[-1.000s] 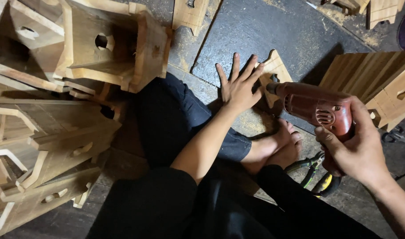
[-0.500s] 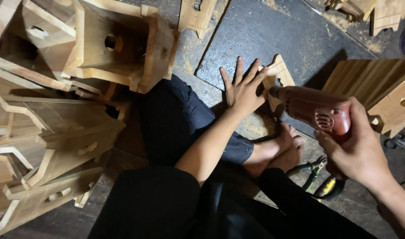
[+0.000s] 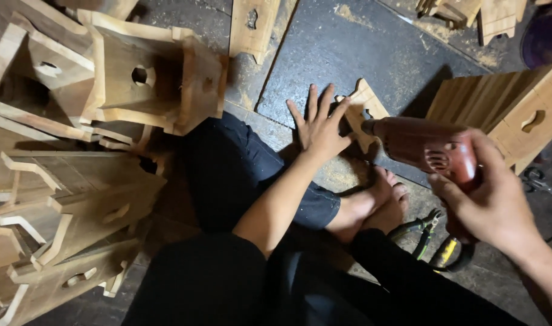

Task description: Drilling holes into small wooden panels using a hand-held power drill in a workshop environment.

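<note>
The right hand (image 3: 490, 202) is clamped round the grip of a red drill (image 3: 430, 148), pliers (image 3: 424, 232) lying just below it. The drill's nose meets a small wooden piece (image 3: 365, 108) on the floor. The left hand (image 3: 318, 130), fingers spread flat, presses on that piece's left side. Beyond the drill lies a slatted panel (image 3: 499, 105); far left of it, stacked wooden boxes (image 3: 149, 78).
</note>
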